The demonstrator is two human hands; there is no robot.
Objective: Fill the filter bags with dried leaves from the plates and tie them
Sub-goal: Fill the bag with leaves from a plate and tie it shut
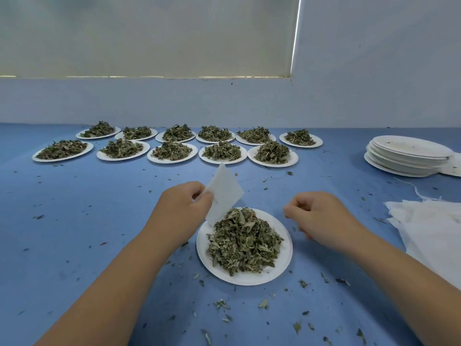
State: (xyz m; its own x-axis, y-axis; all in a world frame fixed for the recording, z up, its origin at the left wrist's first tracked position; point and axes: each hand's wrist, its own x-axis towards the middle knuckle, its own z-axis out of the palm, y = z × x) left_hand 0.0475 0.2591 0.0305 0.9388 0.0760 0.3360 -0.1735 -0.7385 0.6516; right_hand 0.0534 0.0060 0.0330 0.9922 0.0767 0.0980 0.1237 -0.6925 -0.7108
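Nearest stood a paper plate (245,278) heaped with dried leaves (243,243). At its far-left rim the left hand (179,211) pinched one filter bag (224,193) by the edge, the bag raised and tilted. The right hand (321,216) hovered beside the plate, fingers curled; blur hid any contents. Spare bags (429,228) lay at the right, cut off by the frame edge. Farther back stood eleven heaped plates (172,161) and a stack of empty plates (409,156).

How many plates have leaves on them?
12. Six plates in the far row, five in the next row, one nearest plate in front. The stacked plates at right look empty. None seem hidden.
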